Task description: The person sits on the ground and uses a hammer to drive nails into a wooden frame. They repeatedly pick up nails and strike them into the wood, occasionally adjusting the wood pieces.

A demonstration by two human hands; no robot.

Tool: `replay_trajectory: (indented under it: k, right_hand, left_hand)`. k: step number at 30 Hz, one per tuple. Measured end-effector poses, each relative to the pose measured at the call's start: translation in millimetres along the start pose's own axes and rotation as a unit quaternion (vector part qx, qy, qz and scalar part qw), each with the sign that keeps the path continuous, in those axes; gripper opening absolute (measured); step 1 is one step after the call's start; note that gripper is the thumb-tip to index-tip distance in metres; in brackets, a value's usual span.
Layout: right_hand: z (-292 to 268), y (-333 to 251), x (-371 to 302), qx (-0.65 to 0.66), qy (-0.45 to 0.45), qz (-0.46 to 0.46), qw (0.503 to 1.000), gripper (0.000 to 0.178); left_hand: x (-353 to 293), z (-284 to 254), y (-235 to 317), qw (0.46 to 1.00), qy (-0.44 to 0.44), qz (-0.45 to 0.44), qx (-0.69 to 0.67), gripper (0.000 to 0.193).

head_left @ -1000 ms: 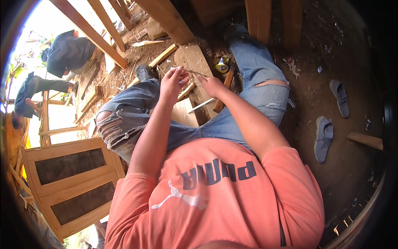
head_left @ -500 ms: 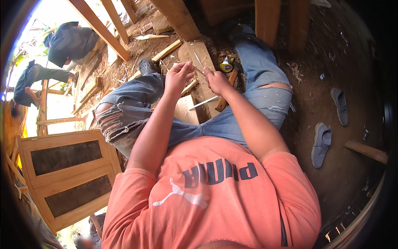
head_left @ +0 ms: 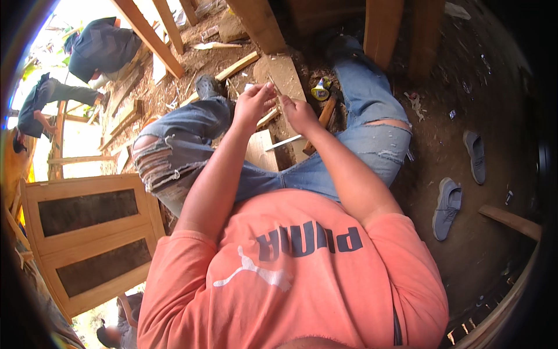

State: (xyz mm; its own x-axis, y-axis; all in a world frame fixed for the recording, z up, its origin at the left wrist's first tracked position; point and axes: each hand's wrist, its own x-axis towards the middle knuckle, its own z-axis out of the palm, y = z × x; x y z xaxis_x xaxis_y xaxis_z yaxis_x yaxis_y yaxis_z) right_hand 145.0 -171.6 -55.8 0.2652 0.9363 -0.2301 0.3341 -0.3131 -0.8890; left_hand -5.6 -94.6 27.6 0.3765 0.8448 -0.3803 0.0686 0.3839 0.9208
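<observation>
Both hands are raised close together between my bent knees, above a wooden board (head_left: 293, 81). My left hand (head_left: 254, 107) is closed, its fingers pinched; a small white bit (head_left: 249, 87) shows at its edge, and what the fingers hold is mostly hidden. My right hand (head_left: 300, 115) is wrapped round a thin, pointed, blade-like tool (head_left: 276, 91) whose tip slants up toward the left fingertips. Below the hands, a white strip (head_left: 283, 143) lies across a short wooden block (head_left: 261, 150). To the right of my right hand rests a hammer (head_left: 328, 115) with a wooden handle.
A yellow-and-white container (head_left: 321, 88) lies by the hammer. Wooden posts (head_left: 383, 35) rise ahead. A panelled wooden frame (head_left: 93, 232) stands at left. Grey shoes (head_left: 447, 208) lie at right. Two people (head_left: 103, 49) bend over at far left; another (head_left: 119, 328) is at lower left.
My hands have come slightly closer together, and less of the thin tool shows now. The whole view has shifted a little. The person at lower left shows more.
</observation>
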Motion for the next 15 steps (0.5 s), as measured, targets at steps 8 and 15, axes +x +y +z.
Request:
replay_trajectory:
  k: [8, 15]
  right_hand:
    - [13, 24, 12, 0.032, -0.027, 0.078, 0.996, 0.065]
    - [0, 1, -1, -0.013, -0.029, 0.028, 0.999, 0.064]
  left_hand:
    - [-2, 0, -4, 0.999, 0.031, 0.003, -0.026, 0.025]
    - [-1, 1, -2, 1.000, 0.019, -0.003, -0.023, 0.029]
